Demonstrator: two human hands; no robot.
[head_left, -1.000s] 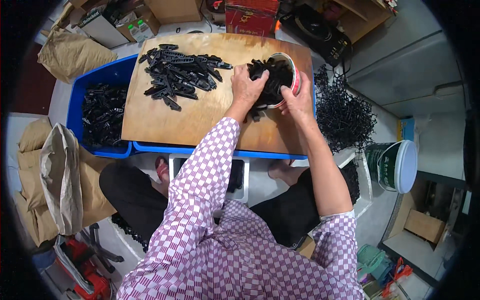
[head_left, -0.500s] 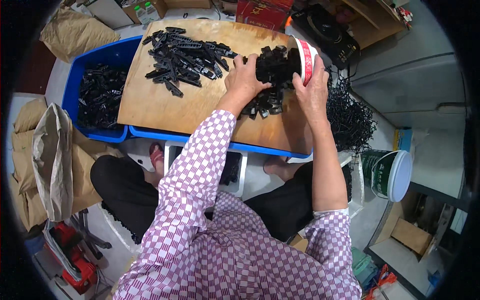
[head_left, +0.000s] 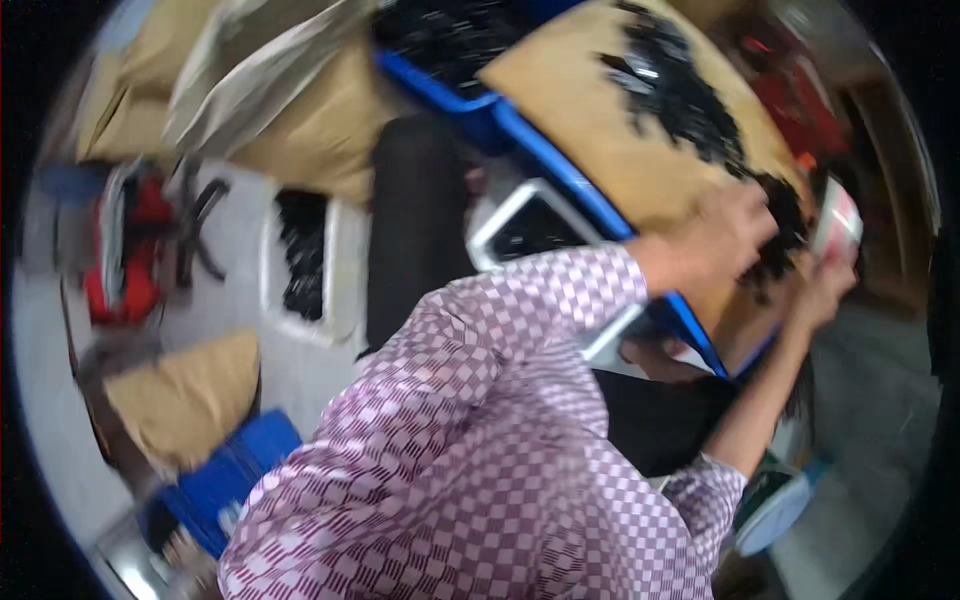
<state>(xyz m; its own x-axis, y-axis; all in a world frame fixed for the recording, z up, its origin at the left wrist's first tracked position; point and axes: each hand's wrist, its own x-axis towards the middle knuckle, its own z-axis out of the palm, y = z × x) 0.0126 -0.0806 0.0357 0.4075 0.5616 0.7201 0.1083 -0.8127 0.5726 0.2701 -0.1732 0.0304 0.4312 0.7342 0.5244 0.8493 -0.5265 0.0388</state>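
Note:
My right hand (head_left: 827, 285) grips a white paper bowl with a red band (head_left: 840, 218) at the right end of the wooden board (head_left: 640, 170). The bowl is tipped on its side, its mouth toward a heap of small black plastic parts (head_left: 785, 215). Against the near side of that heap is my left hand (head_left: 735, 232); motion smears its fingers, so whether they hold any part is unclear. Farther along the board lies a pile of longer black plastic pieces (head_left: 680, 95).
Under the board stands a blue tub (head_left: 570, 165), with another blue bin (head_left: 425, 85) of black parts beside it. White boxes (head_left: 345, 270) with black pieces sit near my legs. Brown paper sacks (head_left: 310, 140), a red machine (head_left: 125, 250) and a lidded bucket (head_left: 775, 515) surround me.
The whole view has swung and blurred, so the board now appears at the upper right, tilted. My right hand still holds the tipped bowl; my left hand remains by the small parts.

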